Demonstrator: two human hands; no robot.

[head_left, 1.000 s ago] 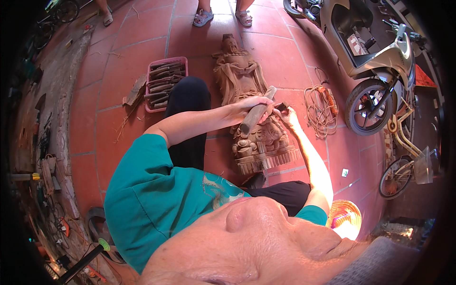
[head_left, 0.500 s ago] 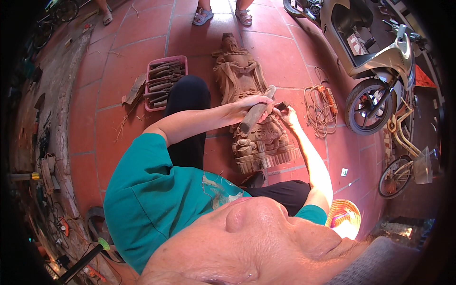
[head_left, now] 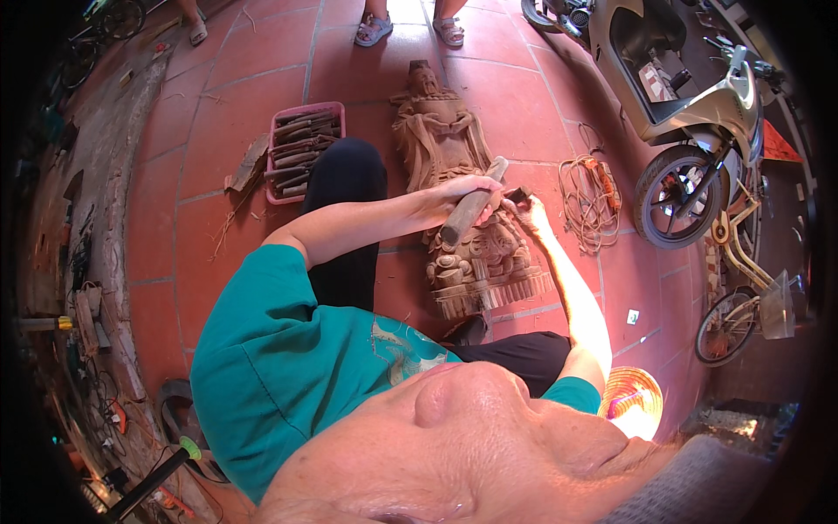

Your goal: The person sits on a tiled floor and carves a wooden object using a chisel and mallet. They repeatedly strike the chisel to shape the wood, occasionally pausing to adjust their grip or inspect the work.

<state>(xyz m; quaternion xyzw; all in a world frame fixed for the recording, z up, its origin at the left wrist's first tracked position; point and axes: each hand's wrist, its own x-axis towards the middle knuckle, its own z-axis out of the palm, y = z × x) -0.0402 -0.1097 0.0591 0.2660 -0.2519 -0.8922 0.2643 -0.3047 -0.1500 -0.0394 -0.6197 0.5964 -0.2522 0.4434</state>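
Wooden statue (head_left: 454,175) flat on red floor tiles (head_left: 227,96), just beside pink tray of tools (head_left: 301,148). Left hand (head_left: 458,194) wrapped tight round wooden mallet (head_left: 471,203), fingers pressed together. Right hand (head_left: 528,210) pinched small chisel (head_left: 515,194) against statue.

Red tile floor (head_left: 244,52) bears a carved wooden statue (head_left: 454,175), tool tray (head_left: 301,148) at nine o'clock, rope coil (head_left: 589,196) at three.

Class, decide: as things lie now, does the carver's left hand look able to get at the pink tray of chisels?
Probably yes, once freed: the left hand grips a wooden mallet, and the pink tray lies on that side beyond the raised knee, with open floor around it.
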